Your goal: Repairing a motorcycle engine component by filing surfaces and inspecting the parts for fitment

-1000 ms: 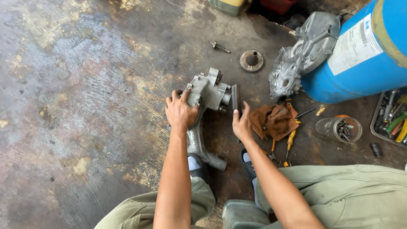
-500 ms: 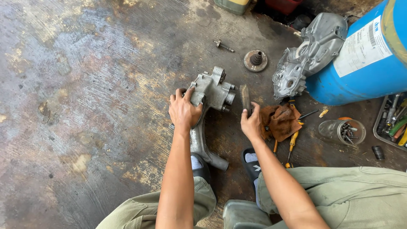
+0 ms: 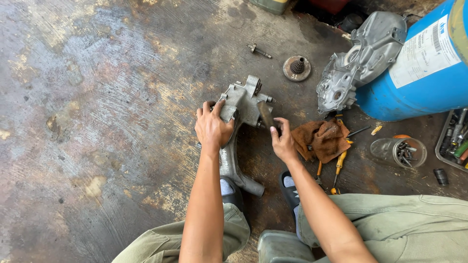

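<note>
left hand (image 3: 213,127) grips the grey cast-metal engine casing (image 3: 242,104) on the stained concrete floor (image 3: 97,97); right hand (image 3: 282,142) holds a dark metal rod (image 3: 266,114) against it, mid-fitting; steady alignment needed.

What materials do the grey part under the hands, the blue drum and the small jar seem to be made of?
Grey part: probably cast metal such as aluminium, with a dull silver, rough, grimy surface.
Blue drum: smooth, slightly glossy blue skin; plastic or painted metal, unclear which.
Small jar: clear glass or plastic, since the dark small parts inside show through.
</note>
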